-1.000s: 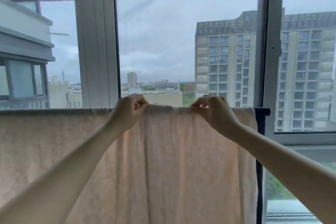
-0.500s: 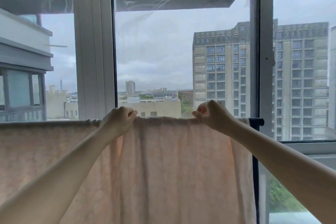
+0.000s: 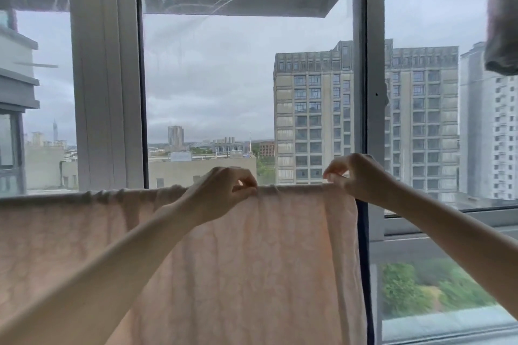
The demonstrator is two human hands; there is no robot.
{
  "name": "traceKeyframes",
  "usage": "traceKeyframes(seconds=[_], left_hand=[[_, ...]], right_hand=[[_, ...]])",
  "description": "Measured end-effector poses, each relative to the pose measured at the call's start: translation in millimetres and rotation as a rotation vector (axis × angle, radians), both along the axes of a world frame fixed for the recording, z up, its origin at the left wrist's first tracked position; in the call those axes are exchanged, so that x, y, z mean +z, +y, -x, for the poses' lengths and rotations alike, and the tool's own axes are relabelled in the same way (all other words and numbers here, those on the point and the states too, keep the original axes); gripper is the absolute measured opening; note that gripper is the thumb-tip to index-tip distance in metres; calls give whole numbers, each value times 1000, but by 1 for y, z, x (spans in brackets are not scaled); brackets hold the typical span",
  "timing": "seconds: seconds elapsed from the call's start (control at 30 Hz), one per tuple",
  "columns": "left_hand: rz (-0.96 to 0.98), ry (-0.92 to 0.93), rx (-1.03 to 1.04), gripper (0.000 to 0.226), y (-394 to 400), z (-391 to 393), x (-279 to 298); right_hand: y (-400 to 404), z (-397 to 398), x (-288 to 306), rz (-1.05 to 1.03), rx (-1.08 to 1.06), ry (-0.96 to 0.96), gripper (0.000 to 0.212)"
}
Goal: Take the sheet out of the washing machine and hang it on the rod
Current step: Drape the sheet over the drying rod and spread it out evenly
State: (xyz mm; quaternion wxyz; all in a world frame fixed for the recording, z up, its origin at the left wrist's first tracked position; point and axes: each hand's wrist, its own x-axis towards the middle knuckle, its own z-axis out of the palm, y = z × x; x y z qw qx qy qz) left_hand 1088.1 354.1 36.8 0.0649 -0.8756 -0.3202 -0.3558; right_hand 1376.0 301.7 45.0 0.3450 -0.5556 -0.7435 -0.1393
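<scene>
Pale peach sheet (image 3: 252,260) draped over the rod, top edge bunched along it, hanging flat before the window

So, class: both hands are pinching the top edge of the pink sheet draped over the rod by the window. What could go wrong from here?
1. The right hand pinches the sheet at its right edge; pulling further might slide it off the rod's end.
2. Left of the left hand the top is bunched, so those folds may dry slowly.
3. The rod is hidden under fabric, so uneven overhang could let the sheet slip.
</scene>
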Motion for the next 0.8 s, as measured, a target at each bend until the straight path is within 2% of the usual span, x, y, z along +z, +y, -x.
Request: traceKeyframes(seconds=[0.17,0.3,0.4,0.57,0.7,0.8], left_hand=[[22,-82,61,20,14,-5,3],[52,-98,86,12,23,-3,7],[49,-100,119,8,27,-3,7],[8,-114,146,8,28,1,7],[35,-187,222,12,34,21,9],[41,-198,290,16,40,35,9]], right_hand=[[-13,-27,-3,44,-76,-3,11],[-15,-34,-7,46,-68,13,10],[-11,-31,-9,-30,-83,21,8],[3,-22,-8,-76,-130,24,8],[13,-23,-2,-138,-179,150,10],[17,-26,-2,-74,-188,137,9]])
